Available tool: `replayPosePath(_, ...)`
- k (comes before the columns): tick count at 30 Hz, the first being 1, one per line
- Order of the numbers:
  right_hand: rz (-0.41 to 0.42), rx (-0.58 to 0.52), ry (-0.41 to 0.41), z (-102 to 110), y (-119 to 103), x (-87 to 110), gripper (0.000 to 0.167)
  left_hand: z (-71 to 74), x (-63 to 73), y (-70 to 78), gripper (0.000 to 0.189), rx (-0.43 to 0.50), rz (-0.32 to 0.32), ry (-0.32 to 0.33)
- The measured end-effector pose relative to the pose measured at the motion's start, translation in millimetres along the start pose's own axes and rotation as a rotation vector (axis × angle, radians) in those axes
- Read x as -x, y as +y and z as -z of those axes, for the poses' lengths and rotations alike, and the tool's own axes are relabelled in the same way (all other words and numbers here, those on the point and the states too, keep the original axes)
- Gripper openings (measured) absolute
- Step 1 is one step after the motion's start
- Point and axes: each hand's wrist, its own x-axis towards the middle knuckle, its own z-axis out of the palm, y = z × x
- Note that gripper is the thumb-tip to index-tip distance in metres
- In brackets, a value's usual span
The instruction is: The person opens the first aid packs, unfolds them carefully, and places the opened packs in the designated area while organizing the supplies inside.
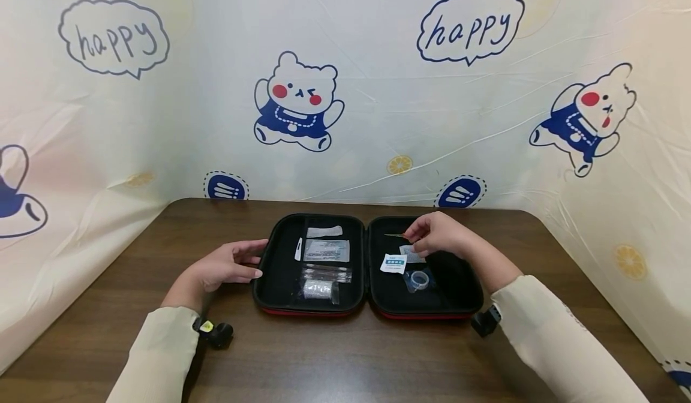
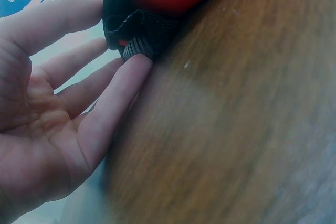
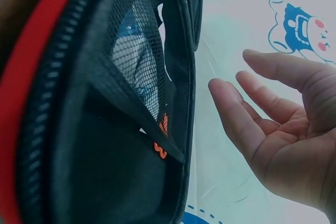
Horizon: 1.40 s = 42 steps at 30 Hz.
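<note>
A black zip case (image 1: 367,283) with red outer edges lies open flat on the table. At its left edge my left hand (image 1: 229,265) rests its thumb and fingertips, the fingers fairly straight; the left wrist view shows the thumb (image 2: 118,98) against the case's corner. Over the right half hovers my right hand (image 1: 439,235), close to a thin golden strip (image 1: 395,235). In the right wrist view the right hand (image 3: 289,124) has spread, empty fingers. An orange looped handle (image 3: 160,149) sticks out from under the mesh pocket (image 3: 142,66) there.
In the left half lie white packets (image 1: 326,250), clear-wrapped sticks (image 1: 326,272) and a wrapped white roll (image 1: 317,289). The right half holds a blue-and-white packet (image 1: 393,263) and a tape roll (image 1: 418,280). Behind the table (image 1: 324,361) hangs a printed curtain (image 1: 372,121).
</note>
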Motion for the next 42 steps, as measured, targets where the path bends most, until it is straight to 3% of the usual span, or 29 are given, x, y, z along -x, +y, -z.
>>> replayPosePath(5,-0.029,0.001,-0.023,1,-2,-12.3,0.030,-0.5,0.5,0.0,0.084,-0.001,0.002,0.002)
replayPosePath(16,-0.072,-0.118,-0.029,0,5,-35.2,0.035,0.1,-0.2,0.6,0.082,0.005,0.009,0.002)
replayPosePath(29,-0.183,-0.041,-0.179,-12,16,-49.7,0.033,0.6,-0.3,0.0,0.083,0.001,-0.003,0.003)
replayPosePath(36,-0.221,-0.043,-0.162,-15,19,-52.0,0.029,0.4,-1.4,-1.6,0.083,-0.010,-0.007,0.011)
replayPosePath(42,-0.197,-0.080,-0.119,-15,25,-51.9,0.025,0.1,-1.1,-0.8,0.084,-0.013,-0.006,0.014)
